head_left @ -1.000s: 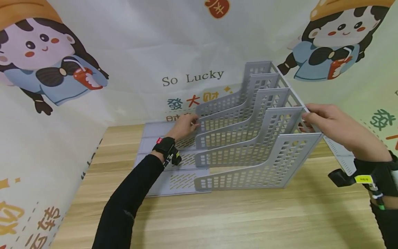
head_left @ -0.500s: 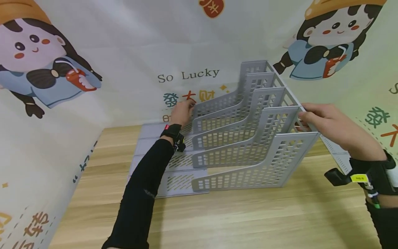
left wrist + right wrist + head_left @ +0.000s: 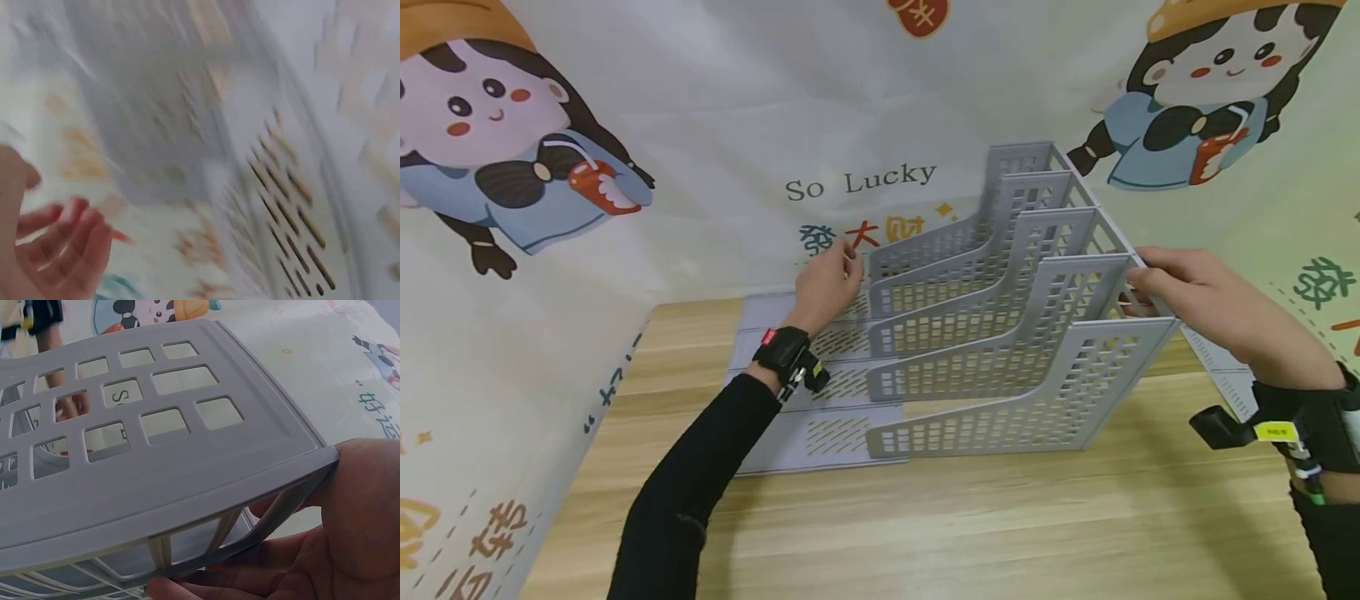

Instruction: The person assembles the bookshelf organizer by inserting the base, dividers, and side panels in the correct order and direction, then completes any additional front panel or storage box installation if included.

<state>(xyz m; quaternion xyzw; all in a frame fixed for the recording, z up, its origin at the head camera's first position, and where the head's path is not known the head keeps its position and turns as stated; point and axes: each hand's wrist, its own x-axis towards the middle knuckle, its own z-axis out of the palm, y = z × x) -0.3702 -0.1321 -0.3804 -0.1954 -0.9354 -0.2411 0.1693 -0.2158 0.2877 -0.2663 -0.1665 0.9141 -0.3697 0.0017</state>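
A grey plastic file rack [image 3: 970, 358] with several perforated dividers stands upright on the table. My right hand [image 3: 1195, 296] grips its tall back edge at the right, thumb on top. In the right wrist view the fingers of the right hand [image 3: 350, 531] curl under the slotted back panel [image 3: 112, 437]. Left of the rack's low front ends, my left hand [image 3: 826, 283] hovers with nothing in it. The left wrist view is blurred; there the left hand [image 3: 59, 250] has loosely bent fingers, apart from the grey panel.
A flat slotted grey panel [image 3: 775, 433] extends left from under the dividers. Another flat light piece [image 3: 1217, 367] lies at the right, partly behind the right wrist. The wooden table [image 3: 1000, 533] meets a printed cloth backdrop [image 3: 730, 208] behind and at both sides.
My left hand has gone from the dividers' front ends to the rearmost one, then drawn back slightly left, off the rack. The right hand keeps its grip; the rack stays put.
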